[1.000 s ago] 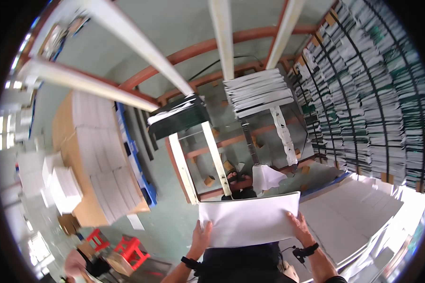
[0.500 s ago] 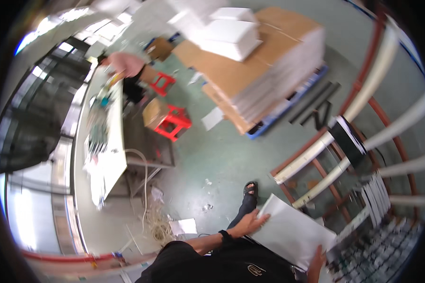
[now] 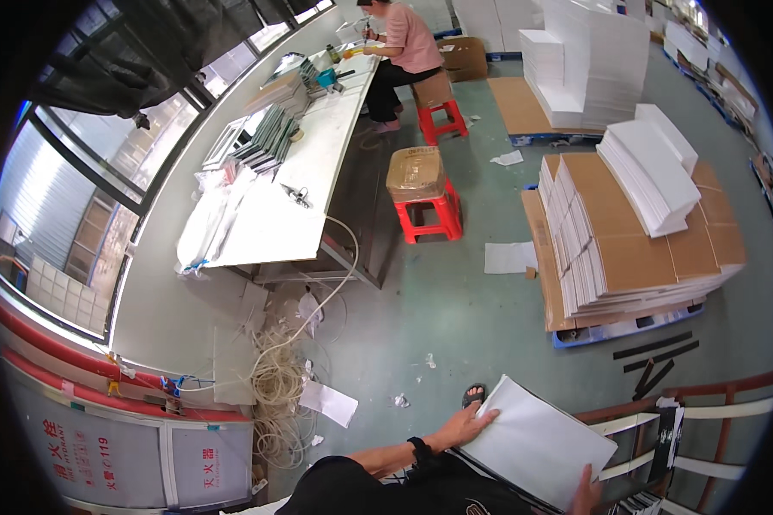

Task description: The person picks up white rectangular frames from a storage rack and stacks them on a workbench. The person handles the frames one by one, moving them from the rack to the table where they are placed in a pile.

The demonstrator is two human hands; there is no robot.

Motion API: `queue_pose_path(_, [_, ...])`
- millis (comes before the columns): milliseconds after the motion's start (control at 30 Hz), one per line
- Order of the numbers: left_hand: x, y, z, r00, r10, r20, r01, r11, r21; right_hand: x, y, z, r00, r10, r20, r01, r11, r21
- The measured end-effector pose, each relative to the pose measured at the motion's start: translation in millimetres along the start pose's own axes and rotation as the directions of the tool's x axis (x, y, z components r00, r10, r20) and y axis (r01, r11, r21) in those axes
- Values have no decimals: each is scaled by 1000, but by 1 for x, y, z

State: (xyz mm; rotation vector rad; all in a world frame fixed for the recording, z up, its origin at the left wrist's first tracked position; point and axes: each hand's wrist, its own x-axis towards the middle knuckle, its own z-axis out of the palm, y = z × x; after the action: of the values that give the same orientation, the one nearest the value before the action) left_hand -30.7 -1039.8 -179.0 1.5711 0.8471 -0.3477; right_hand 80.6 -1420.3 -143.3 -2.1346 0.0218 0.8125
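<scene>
A flat white rectangular panel (image 3: 537, 442) lies tilted in front of my body, with a dark line along its lower edge. My left hand (image 3: 464, 427) grips its left side, thumb on top and the other fingers partly hidden. At the near right corner, my right hand (image 3: 586, 493) closes on the edge; the lower part of this hand is cut off by the picture's rim. Whether the panel is one sheet or a thin stack, I cannot tell. A red and white rack (image 3: 636, 459) stands just beyond its right side.
A long white workbench (image 3: 275, 225) bears stacked frames; a person in pink (image 3: 412, 39) works at its far end. A red stool (image 3: 429, 219) carries a carton. Cardboard and white boards (image 3: 627, 249) fill a blue pallet. Coiled hose (image 3: 279, 386) litters the floor at left.
My view has swung to the right-to-left side, bringing more of the bench, window and cabinet into sight and less of the rack. Both hands keep their hold on the panel.
</scene>
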Motion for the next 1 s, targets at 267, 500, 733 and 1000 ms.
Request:
queue_pose_path(267, [24, 5, -168, 968, -34, -248, -3, 989, -146, 141, -170, 118, 991, -100, 90, 54, 908, 415])
queue_pose_path(500, [77, 21, -255, 897, -90, -432, -11, 974, -225, 243, -290, 188, 961, -172, 219, 94, 940, 328])
queue_pose_path(733, [161, 47, -354, 812, -141, -566, -89, 929, -360, 368, -423, 267, 932, -258, 256, 205, 955, 216])
queue_pose_path(1000, [197, 69, -474, 535, -240, -810, -170, 909, -381, 457, -638, 393, 756, -302, 581, 269, 952, 144])
